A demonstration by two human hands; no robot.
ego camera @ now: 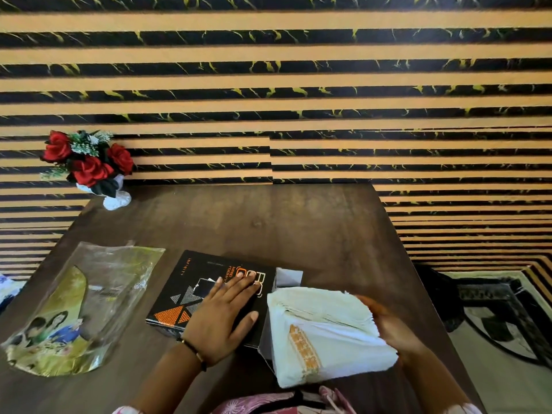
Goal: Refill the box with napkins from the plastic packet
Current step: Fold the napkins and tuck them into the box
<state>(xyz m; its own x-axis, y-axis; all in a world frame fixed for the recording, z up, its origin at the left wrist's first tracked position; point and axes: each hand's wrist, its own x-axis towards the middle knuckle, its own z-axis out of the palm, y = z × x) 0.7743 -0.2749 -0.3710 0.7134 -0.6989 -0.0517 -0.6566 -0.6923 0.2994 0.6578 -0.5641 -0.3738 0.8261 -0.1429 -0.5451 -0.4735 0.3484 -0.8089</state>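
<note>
A black box (185, 282) with orange and grey triangles lies flat on the dark wooden table (268, 222), its grey end flaps open on the right. My left hand (222, 316) presses flat on the box lid, fingers straight. My right hand (388, 324) grips the right side of a thick stack of white napkins (325, 333) with an orange band, held at the box's open right end. The plastic packet (80, 306), clear with a green printed front, lies flattened at the left of the table.
A white vase of red roses (89, 168) stands at the table's far left corner against the striped wall. A patterned rug (507, 318) covers the floor to the right of the table. My pink patterned clothing shows at the bottom edge.
</note>
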